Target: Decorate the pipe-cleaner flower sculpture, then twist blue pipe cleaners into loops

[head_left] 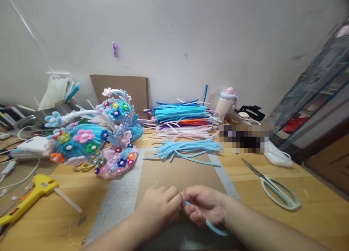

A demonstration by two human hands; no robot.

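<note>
A light blue pipe cleaner [217, 229] runs through my right hand [205, 206], whose fingers are curled round it, and its free end hangs out below the palm. My left hand [163, 203] is closed with its back toward me. Its fingertips meet those of the right hand at the other end of the pipe cleaner and hide that end. Both hands are above the front of a brown board [180, 174] lying on a grey cutting mat [120, 196]. Beyond the hands lies a loose bunch of light blue pipe cleaners [185, 148].
Scissors [278, 193] lie at right; a yellow glue gun [29, 199] lies at left. Fuzzy flower-covered decorations [79, 144] stand left of the mat. Behind are stacked coloured pipe cleaners [180, 114], a white bottle [225, 103] and a pixelated patch.
</note>
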